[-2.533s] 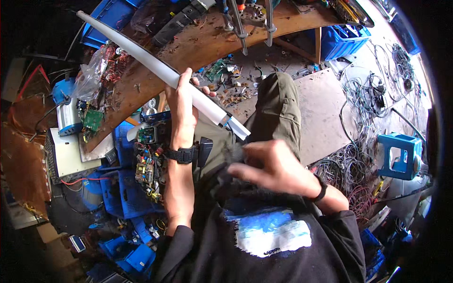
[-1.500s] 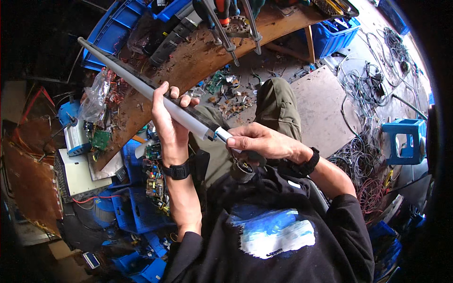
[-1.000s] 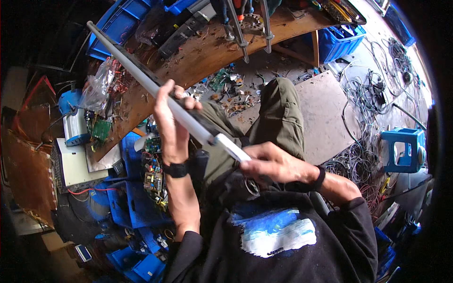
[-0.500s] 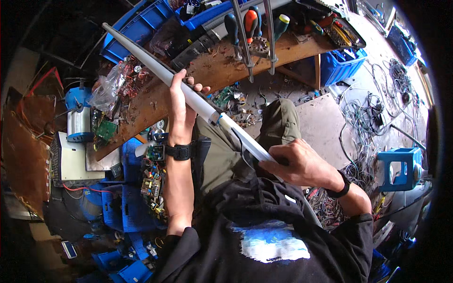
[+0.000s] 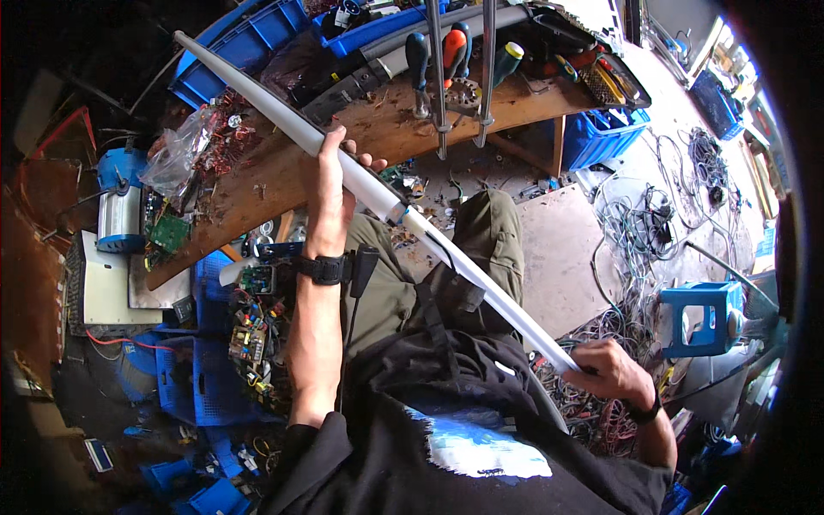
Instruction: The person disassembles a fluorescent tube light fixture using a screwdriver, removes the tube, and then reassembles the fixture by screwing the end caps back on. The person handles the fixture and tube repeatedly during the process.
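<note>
A long white tube [image 5: 266, 103] slants across the view from the far left down toward my lap. My left hand [image 5: 330, 172] is closed around its lower part, with the thumb on top. From the tube's near end a narrower white strip [image 5: 508, 305] sticks out, running down to the right. A thin dark wire [image 5: 442, 251] shows beside the strip close to the tube's mouth. My right hand [image 5: 611, 369] grips the strip near its lower end; the fingers partly hide that end.
Beyond my knees stands a littered wooden bench [image 5: 245, 193] with screwdrivers [image 5: 455, 51] in a metal holder. Tangled cables [image 5: 652, 210] cover the floor at right, near a blue stool [image 5: 699, 318]. Blue crates [image 5: 193, 373] and circuit boards [image 5: 251, 339] lie at left.
My right hand has moved down and to the right, away from the tube. A longer stretch of the white strip shows between my hands. The left hand keeps its hold.
</note>
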The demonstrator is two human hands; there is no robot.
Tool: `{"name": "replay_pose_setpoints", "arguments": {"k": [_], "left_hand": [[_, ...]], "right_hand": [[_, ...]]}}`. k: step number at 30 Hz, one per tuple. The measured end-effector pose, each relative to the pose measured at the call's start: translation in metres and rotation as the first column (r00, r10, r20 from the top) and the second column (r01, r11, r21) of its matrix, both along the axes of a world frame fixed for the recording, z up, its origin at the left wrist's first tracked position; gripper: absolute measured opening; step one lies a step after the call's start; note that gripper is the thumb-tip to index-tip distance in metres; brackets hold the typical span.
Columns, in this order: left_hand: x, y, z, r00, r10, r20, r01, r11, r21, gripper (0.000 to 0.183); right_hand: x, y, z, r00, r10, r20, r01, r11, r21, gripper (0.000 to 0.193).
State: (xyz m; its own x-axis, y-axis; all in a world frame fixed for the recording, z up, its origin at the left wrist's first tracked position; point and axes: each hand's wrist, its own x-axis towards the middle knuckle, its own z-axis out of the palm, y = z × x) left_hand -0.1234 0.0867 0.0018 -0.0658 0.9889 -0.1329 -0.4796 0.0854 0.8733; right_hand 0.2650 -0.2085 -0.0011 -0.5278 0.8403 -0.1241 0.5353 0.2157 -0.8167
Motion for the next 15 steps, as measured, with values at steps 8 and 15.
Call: {"name": "replay_pose_setpoints", "arguments": {"k": [8, 15], "left_hand": [[0.013, 0.017, -0.043, 0.999, 0.013, 0.032, -0.013, 1.000, -0.007, 0.033], [0.010, 0.022, -0.062, 0.997, 0.075, 0.031, -0.073, 0.996, -0.051, 0.034]], "right_hand": [[0.065, -0.040, -0.022, 0.914, -0.075, 0.399, 0.126, 0.987, -0.104, 0.029], [-0.014, 0.059, -0.034, 0.979, -0.174, 0.109, 0.174, 0.985, 0.012, 0.051]]}}
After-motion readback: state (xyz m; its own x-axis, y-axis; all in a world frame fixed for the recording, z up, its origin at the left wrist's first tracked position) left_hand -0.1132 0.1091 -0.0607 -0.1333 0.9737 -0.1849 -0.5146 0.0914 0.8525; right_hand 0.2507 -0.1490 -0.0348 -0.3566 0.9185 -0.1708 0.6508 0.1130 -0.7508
